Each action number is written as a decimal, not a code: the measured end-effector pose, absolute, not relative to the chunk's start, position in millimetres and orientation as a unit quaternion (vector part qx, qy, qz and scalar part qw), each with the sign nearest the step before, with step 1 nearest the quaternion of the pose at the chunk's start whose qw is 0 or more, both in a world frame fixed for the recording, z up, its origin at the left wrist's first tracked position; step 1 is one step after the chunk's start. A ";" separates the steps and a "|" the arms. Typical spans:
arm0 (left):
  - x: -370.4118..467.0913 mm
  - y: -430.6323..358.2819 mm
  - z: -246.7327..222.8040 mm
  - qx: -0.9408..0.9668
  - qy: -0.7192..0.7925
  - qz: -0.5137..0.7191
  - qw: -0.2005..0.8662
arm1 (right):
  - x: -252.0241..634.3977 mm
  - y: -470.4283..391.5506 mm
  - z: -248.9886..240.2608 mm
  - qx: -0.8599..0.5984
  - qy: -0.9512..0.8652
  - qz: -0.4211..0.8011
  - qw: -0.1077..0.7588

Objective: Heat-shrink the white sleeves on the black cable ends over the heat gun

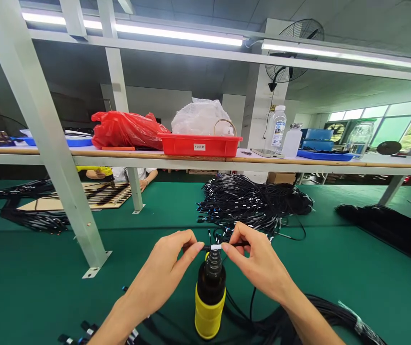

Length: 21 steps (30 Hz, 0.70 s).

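Observation:
My left hand [171, 263] and my right hand [254, 261] each pinch a thin black cable [241, 244], stretched level between them. A white sleeve [216, 247] sits on the cable between my fingertips. Right below it stands a yellow and black heat gun [210, 306], upright with its coiled metal nozzle pointing up; the sleeve is just above the nozzle, and I cannot tell whether they touch. Behind my hands lies a large heap of black cables [241, 199] with white and blue ends. More black cables [284, 321] lie under my right forearm.
A shelf [144, 160] on metal posts [52, 139] crosses over the green table [162, 297]. It carries a red bin [200, 146], a red bag [128, 130] and bottles [278, 127]. At the back left, a co-worker's hand [143, 184] rests near a cable board [108, 195]. Black sleeving [388, 230] lies at right.

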<state>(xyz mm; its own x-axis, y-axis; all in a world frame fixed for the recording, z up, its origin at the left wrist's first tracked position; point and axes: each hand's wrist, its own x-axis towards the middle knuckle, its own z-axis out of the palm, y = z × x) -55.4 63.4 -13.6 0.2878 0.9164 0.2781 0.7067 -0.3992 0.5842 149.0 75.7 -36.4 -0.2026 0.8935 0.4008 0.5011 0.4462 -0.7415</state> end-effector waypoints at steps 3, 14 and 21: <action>-55.0 66.9 -16.7 0.781 0.518 0.302 0.177 | 148.5 78.2 -38.4 -0.475 -0.736 0.234 0.420; -54.1 71.7 -22.2 0.778 0.509 0.319 0.183 | 149.0 80.6 -41.4 -0.484 -0.734 0.218 0.423; -52.9 71.6 -20.9 0.781 0.509 0.320 0.172 | 148.7 82.2 -41.9 -0.488 -0.733 0.217 0.420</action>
<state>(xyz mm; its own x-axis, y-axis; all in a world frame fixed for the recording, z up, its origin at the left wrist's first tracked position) -52.9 71.6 -20.9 0.2774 0.9043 0.3246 0.6845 -0.4230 0.5937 148.7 82.2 -41.9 -0.1697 0.8983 0.4052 0.5342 0.4294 -0.7281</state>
